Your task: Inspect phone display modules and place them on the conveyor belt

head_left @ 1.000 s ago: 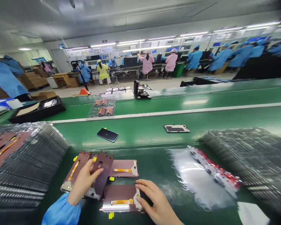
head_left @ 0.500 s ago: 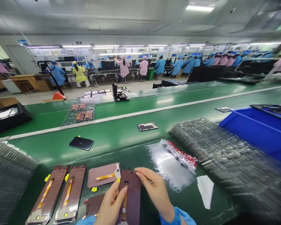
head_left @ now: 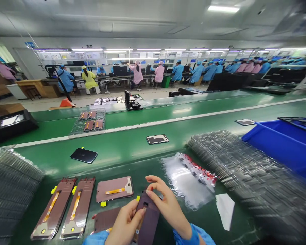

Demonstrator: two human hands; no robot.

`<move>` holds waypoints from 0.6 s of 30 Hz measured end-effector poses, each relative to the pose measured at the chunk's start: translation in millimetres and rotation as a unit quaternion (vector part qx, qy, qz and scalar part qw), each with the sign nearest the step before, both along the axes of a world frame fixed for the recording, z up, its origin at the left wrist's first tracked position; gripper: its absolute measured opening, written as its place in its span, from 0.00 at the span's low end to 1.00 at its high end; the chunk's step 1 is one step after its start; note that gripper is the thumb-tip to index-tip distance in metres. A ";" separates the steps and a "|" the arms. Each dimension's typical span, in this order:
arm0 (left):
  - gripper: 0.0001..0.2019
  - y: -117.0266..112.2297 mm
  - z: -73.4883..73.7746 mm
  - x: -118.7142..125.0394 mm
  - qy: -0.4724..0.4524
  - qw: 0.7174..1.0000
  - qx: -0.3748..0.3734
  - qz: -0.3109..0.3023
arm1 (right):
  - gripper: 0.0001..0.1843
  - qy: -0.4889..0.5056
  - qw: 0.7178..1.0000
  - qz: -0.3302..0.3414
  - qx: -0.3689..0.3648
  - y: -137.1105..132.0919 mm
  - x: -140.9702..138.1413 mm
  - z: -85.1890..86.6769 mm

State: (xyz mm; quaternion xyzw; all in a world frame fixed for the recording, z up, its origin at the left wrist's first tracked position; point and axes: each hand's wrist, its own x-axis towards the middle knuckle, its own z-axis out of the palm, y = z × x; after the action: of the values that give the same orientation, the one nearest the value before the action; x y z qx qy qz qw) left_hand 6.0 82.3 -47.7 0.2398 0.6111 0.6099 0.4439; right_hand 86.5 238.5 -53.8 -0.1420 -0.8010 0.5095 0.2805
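Note:
A brown-backed phone screen panel (head_left: 151, 221) with a ribbon cable down its back is tilted at the bottom middle. My left hand (head_left: 129, 219) grips its left edge, the thumb lying over the cable. At its upper end, my right hand (head_left: 167, 202) pinches the top edge between thumb and index finger, the other fingers raised. Left of my hands lies a similar panel (head_left: 114, 188) with an orange ribbon cable and a yellow tab. Below it, another panel (head_left: 105, 217) is partly hidden by my left hand. Two stacks of panels, a left stack (head_left: 54, 207) and a right stack (head_left: 79, 207), lie further left.
A pile of clear film sheets (head_left: 186, 183) with red tabs lies right of my hands, beside a white paper (head_left: 224, 211). Clear trays (head_left: 234, 170) and a blue bin (head_left: 283, 146) stand right; more trays (head_left: 12, 197) stand left. Phones (head_left: 84, 155) rest on the green conveyor (head_left: 122, 149).
The held panel has tilted to the right at its top. My right hand has shifted from its corner further over its top end. Phones on the conveyor have moved slightly left.

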 end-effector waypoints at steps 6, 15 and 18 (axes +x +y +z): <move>0.23 -6.3 -6.1 1.5 0.039 0.999 -0.035 -0.012 | 0.06 0.034 0.994 0.002 0.100 2.2 -5.0 -0.9; 0.19 1.6 -0.5 -4.0 -0.015 0.996 0.047 0.072 | 0.11 0.209 0.853 -0.011 0.478 -35.1 11.1 11.3; 0.14 0.8 7.5 -8.2 -0.147 0.984 0.073 0.075 | 0.13 0.197 0.864 -0.007 0.463 -35.9 14.0 18.6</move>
State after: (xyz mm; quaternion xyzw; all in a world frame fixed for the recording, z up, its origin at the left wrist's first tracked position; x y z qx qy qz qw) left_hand -2.2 83.1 -40.2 0.1333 0.5096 0.7127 0.4633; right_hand 100.5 202.7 -35.1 0.1019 -0.8716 0.0954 0.4698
